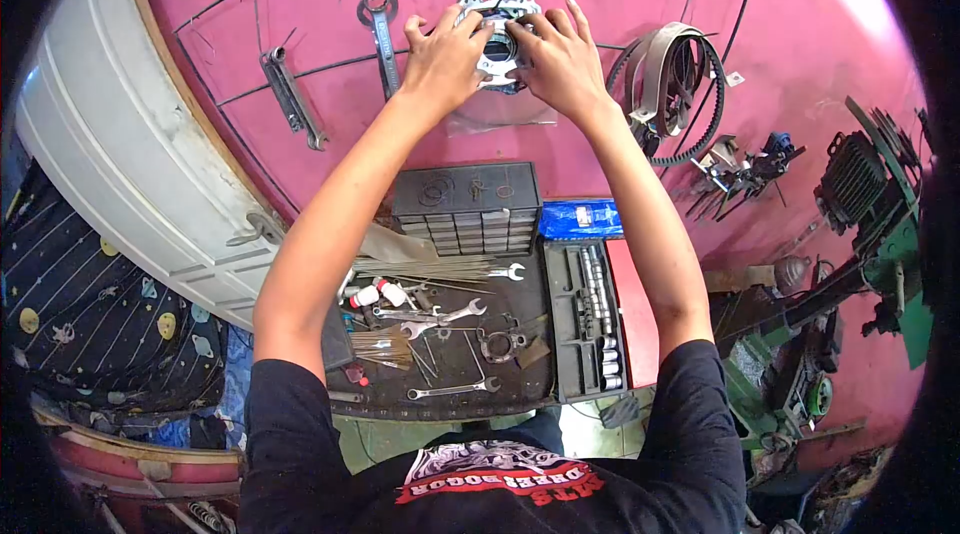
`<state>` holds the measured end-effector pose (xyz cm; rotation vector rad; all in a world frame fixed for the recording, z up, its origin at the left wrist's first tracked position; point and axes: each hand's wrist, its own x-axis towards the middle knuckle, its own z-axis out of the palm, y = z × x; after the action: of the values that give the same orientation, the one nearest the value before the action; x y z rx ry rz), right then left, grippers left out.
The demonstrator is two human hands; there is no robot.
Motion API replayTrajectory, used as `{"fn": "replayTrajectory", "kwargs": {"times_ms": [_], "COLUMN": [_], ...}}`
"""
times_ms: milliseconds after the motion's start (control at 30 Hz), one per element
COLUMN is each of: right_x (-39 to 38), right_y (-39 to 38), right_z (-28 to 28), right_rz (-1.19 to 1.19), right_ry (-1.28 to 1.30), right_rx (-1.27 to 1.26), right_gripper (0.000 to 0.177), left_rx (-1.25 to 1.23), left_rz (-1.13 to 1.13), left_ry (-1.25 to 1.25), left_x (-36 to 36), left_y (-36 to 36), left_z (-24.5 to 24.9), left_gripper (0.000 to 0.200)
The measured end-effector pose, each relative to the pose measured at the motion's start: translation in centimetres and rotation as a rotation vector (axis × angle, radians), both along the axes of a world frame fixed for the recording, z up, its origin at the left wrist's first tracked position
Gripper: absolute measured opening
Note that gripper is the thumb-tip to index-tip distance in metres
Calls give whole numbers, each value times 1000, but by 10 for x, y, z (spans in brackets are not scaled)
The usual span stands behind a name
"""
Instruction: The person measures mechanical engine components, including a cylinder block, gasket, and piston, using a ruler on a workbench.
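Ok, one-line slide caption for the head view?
Left hand and right hand hold a metal part against the pink wall, above a tool tray.

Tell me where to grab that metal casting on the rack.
Take the casting by its left and right edges, one hand from each side, as the left hand and right hand sit now. It seems flat against the wall, so only its rim offers purchase.
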<state>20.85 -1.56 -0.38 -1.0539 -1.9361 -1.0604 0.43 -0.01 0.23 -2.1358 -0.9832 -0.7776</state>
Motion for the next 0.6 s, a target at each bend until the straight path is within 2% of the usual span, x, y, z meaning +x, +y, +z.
{"fn": "replayTrajectory", "kwargs": {"times_ms": [233, 300, 400, 567, 600], "right_x": [-6, -6, -5, -6, -7], "right_y": [-1, -4, 2, -3, -4], "right_z": [-1, -1, -4, -8, -7], "right_rz": [-35, -92, -84, -114, -98], "right_ry": [-11, -22, -39, -7, -28], "right_rx": [-16, -77, -15, -97, 7], "right_gripper": [56, 67, 69, 70, 55], "left_rx": [61, 94, 91, 87, 221], "left_rz": [25, -30, -30, -19, -46], "left_ry": [20, -16, -18, 5, -42], "left_x": [-1, -3, -2, -3, -2], "left_y": [9, 9, 11, 11, 18], "left_z": [-11, -14, -16, -15, -20], "left_gripper": [62, 66, 65, 68, 48]}}
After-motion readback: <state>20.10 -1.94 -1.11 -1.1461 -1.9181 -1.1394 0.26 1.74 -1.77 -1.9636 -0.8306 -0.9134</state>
